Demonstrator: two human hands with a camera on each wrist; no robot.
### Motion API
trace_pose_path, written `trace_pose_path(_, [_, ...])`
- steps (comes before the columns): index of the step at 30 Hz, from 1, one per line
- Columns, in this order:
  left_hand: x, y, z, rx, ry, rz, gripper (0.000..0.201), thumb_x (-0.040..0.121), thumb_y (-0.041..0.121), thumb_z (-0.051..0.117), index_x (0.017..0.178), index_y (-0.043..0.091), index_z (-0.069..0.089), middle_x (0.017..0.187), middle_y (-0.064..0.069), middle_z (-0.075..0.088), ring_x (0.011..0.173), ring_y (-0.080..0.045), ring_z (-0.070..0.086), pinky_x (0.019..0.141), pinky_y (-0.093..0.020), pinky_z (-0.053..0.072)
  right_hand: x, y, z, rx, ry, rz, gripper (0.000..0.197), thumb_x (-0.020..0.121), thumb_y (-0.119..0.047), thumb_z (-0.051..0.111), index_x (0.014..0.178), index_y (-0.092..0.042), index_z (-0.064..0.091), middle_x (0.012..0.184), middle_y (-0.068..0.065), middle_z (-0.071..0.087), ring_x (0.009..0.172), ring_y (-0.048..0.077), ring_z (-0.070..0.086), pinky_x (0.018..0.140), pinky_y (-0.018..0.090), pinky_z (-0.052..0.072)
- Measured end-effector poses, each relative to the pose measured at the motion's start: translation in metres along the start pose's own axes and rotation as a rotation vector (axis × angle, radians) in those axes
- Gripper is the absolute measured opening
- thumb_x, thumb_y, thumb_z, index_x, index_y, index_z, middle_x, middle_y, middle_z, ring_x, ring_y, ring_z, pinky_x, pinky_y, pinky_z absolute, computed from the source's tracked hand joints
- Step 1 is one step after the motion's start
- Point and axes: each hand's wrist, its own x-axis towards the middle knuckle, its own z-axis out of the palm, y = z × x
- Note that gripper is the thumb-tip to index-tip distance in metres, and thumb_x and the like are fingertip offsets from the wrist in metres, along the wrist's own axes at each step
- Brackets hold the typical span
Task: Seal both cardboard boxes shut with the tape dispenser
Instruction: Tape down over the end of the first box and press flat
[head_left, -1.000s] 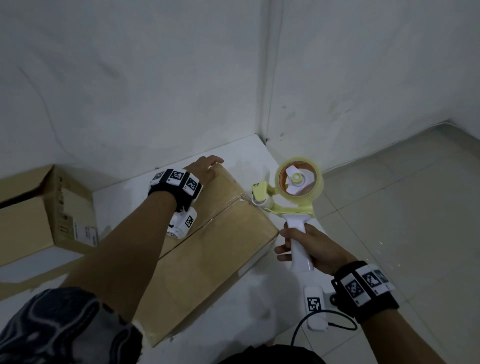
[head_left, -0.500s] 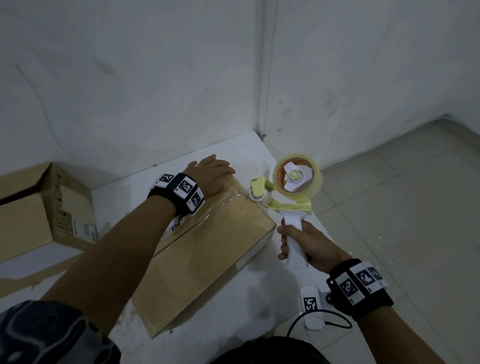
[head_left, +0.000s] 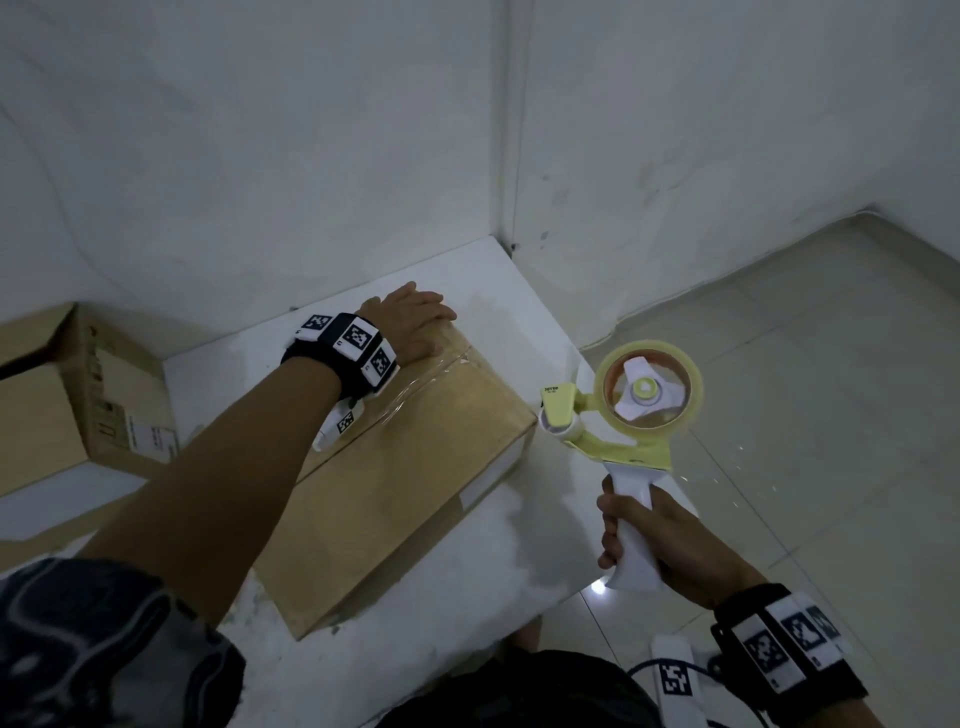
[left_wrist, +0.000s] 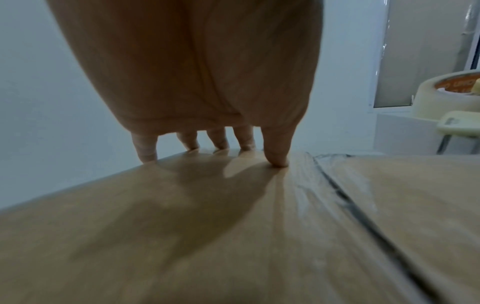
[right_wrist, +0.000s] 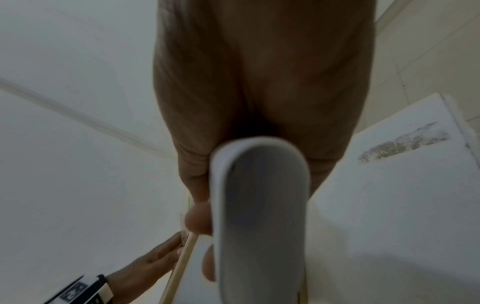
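Observation:
A closed cardboard box (head_left: 395, 488) lies on the white table (head_left: 519, 551), with clear tape (head_left: 431, 379) along the far part of its centre seam (left_wrist: 363, 218). My left hand (head_left: 415, 322) lies flat on the box's far corner, fingers (left_wrist: 275, 152) straight and pressing on the flap. My right hand (head_left: 660, 540) grips the white handle (right_wrist: 259, 205) of the yellow tape dispenser (head_left: 634, 405), held upright in the air off the box's right corner. A second cardboard box (head_left: 67, 400) stands at the far left with its top flap raised.
White walls meet in a corner just behind the table. Tiled floor (head_left: 779, 364) lies to the right, beyond the table edge. A loose cardboard flap (head_left: 57, 525) lies on the table at the left.
My left hand slid from the box's far edge onto its far corner and now lies flat. The dispenser came off the box end and moved right. Tape now shows on the seam.

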Motion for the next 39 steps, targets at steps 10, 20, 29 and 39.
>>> trace_pose_path(10, [-0.022,0.059,0.016,0.141,-0.073,0.225,0.083,0.079,0.075,0.046,0.150,0.037,0.022,0.160,0.011,0.017,0.149,-0.020,0.001,0.118,-0.052,0.005,0.002,0.008,0.002,0.024,0.028,-0.043,0.011,0.098,-0.005,0.053,0.088,-0.008,0.048,0.065,0.012,0.046,0.054,0.023,0.049,0.066,0.043,0.051])
trace_pose_path(20, [-0.024,0.066,0.011,0.128,-0.065,0.190,0.066,0.078,0.070,0.053,0.134,0.038,0.041,0.149,0.010,0.037,0.148,-0.019,0.009,0.115,-0.061,0.000,-0.005,0.033,0.003,0.153,0.008,-0.025,0.016,0.097,-0.003,0.055,0.089,-0.012,0.043,0.068,0.011,0.042,0.055,0.023,0.048,0.065,0.042,0.050])
trace_pose_path(29, [-0.024,0.068,0.011,0.091,-0.064,0.178,0.066,0.078,0.068,0.057,0.134,0.037,0.042,0.148,0.010,0.038,0.148,-0.019,0.008,0.115,-0.062,-0.001,-0.027,0.045,-0.012,0.003,-0.005,-0.036,0.015,0.098,-0.004,0.052,0.085,-0.009,0.047,0.065,0.018,0.043,0.057,0.027,0.047,0.068,0.044,0.049])
trace_pose_path(39, [-0.023,0.067,0.013,0.072,-0.054,0.172,0.066,0.077,0.065,0.059,0.135,0.038,0.042,0.147,0.011,0.038,0.148,-0.017,0.010,0.115,-0.059,0.004,-0.021,0.026,-0.021,-0.288,0.045,-0.049,0.021,0.095,-0.009,0.059,0.076,-0.005,0.052,0.065,0.021,0.052,0.061,0.029,0.050,0.066,0.042,0.049])
